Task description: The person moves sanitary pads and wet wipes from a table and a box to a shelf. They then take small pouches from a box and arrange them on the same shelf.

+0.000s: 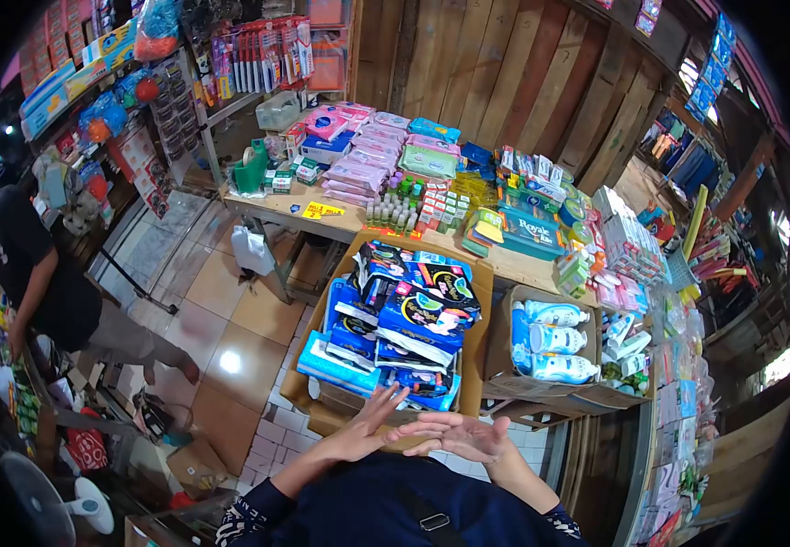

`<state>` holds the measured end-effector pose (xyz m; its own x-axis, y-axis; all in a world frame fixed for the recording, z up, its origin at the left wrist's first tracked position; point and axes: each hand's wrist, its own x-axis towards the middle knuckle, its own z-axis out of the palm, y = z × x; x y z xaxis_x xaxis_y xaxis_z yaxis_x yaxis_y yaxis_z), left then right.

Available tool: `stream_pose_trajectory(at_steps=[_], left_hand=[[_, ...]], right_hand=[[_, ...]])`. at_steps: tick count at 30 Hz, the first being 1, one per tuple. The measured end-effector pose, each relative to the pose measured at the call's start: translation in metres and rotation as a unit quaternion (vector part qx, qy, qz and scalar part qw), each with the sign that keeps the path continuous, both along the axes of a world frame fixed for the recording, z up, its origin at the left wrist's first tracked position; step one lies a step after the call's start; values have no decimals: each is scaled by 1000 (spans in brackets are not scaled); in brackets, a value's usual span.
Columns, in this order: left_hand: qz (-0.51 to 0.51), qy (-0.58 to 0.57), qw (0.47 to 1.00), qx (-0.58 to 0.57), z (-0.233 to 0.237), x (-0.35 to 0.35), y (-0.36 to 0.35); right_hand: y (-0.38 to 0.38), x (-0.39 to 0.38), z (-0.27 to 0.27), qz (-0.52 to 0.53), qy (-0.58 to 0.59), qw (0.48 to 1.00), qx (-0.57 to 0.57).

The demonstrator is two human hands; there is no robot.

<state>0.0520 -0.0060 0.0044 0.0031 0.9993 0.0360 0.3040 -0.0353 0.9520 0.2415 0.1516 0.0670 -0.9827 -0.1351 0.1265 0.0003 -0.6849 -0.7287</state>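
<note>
Both grips are empty: the left hand and the right hand hang with fingers spread and loosely bent, just beside each other at the near side of the packs, and from my end I can't tell whether their fingertips touch. The packs, blue and black, are heaped in a cardboard box directly ahead, on the near side of the tabletop.

My main worry is the heap. Packs lie at several angles, one over another, so dragging out a low one could topple those above. The light-blue pack at the near left looks the likeliest to slip over the side, judging by its tilt. Slick wrapping would make a pinch unreliable, and a hard squeeze might split a seam. The box flaps are splayed out, and a sleeve could catch on one.

Just right, white bottles fill a second box; a wide elbow could knock them. On the far side, small bottles stand close to the tabletop's near edge, where a high lift might tip them. Well to the left, another person seems clear of my reach.
</note>
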Motion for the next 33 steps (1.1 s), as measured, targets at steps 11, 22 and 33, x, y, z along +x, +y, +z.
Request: stream_pose_trajectory(at_steps=[11, 22, 33], left_hand=[[65, -1, 998, -7, -21, 116, 19], [179, 116, 977, -3, 12, 102, 19], [125, 513, 848, 44, 72, -22, 125]], right_hand=[[48, 83, -6, 41, -26, 999, 0], [158, 38, -48, -288, -172, 935, 116], [250, -57, -178, -413, -167, 734, 513]])
